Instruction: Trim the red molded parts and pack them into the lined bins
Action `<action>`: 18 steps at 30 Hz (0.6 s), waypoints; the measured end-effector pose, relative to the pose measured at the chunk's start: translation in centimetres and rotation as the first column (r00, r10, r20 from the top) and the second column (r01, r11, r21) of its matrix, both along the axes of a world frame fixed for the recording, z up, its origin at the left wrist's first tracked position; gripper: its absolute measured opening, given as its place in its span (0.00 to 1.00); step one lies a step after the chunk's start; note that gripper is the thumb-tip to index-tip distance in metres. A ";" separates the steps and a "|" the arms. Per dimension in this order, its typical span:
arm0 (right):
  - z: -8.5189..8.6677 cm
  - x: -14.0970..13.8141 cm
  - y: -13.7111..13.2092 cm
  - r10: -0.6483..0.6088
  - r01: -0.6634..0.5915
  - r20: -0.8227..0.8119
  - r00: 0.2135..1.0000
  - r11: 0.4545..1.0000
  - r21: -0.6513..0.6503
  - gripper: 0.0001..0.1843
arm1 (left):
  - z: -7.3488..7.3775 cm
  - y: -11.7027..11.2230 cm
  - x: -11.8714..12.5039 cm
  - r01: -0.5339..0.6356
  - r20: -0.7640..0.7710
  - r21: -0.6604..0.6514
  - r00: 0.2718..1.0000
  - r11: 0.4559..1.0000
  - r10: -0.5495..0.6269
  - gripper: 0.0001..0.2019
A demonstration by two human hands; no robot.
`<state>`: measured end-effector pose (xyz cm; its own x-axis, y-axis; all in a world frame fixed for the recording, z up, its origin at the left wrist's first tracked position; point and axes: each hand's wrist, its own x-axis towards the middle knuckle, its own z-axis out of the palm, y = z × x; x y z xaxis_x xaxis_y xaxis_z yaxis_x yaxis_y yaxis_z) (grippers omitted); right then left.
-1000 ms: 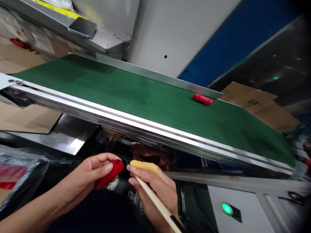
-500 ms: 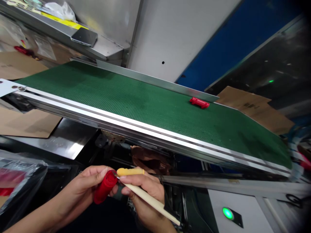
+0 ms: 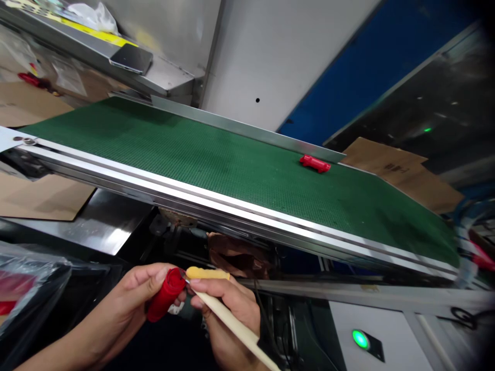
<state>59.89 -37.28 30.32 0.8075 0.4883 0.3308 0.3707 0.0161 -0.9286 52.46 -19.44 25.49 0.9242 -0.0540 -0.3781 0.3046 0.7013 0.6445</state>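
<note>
Left hand [image 3: 135,293]: low, left of centre; closed round the red part [image 3: 166,294], thumb on top, fingers curled beneath
Red part: short cylinder, tilted; upper end towards the right hand; held below the belt's near edge; a scrap of white shows under its lower end
Right hand [image 3: 228,309]: just right of the left hand; fingers closed on the tool [image 3: 228,322] in a pen-like grip; forefinger wears a yellow cot [image 3: 207,273], lying just above the part's upper end
Tool: cream handle running down and right, dark band near the bottom edge; small metal tip touching the red part's upper end
Bag [image 3: 31,288]: clear plastic at the left edge; red things inside, too blurred to tell
Lamp [image 3: 359,339]: green, lit; on a white panel [image 3: 390,330] at lower right
Rail [image 3: 232,211]: bright metal, along the belt's near edge, above both hands
Belt [image 3: 216,159]: green, dotted surface; runs slantwise from upper left to right
Far part [image 3: 315,164]: red, lying on the belt by its far rail; well apart from the hands
Cardboard [image 3: 402,170]: brown sheets beyond the belt on the right
Phone [image 3: 130,58]: dark, flat on a steel ledge [image 3: 170,72] at upper left
</note>
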 end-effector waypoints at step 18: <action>-0.9 -1.7 -0.7 -0.157 0.178 0.117 0.981 0.962 -0.209 0.09 | 0.4 -0.8 0.3 -0.187 0.028 0.162 0.982 0.969 0.185 0.13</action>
<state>58.15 -37.97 29.40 0.8528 0.4178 0.3135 0.4402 -0.2519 -0.8618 52.79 -20.28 25.84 0.9170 0.1809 -0.3556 0.1697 0.6296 0.7582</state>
